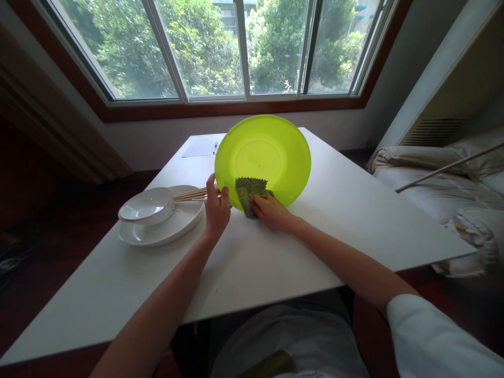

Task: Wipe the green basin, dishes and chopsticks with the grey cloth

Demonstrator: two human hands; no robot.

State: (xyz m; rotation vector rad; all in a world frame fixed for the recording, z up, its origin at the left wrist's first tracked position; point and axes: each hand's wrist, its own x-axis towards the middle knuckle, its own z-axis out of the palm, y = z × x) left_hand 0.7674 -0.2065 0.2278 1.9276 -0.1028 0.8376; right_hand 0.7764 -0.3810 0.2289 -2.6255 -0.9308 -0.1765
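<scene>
A lime-green basin (pixel 262 157) is propped up over the middle of a white bench (pixel 275 268), its hollow side tilted toward the wearer; whether its bottom edge touches the bench is hard to tell. The left hand (pixel 218 209) grips the basin's lower left rim, thumb at the front. The right hand (pixel 272 211) pinches a dark green cloth (pixel 248 195) against the lower inside. The basin looks like thin plastic: light, fairly stiff, smooth enough to slip, unlikely to shatter. The rim seems the surest hold; the cloth looks soft and easily bunched. To the left, a bowl (pixel 145 207) sits on a plate (pixel 159 239), with chopsticks (pixel 191 196) beside it.
</scene>
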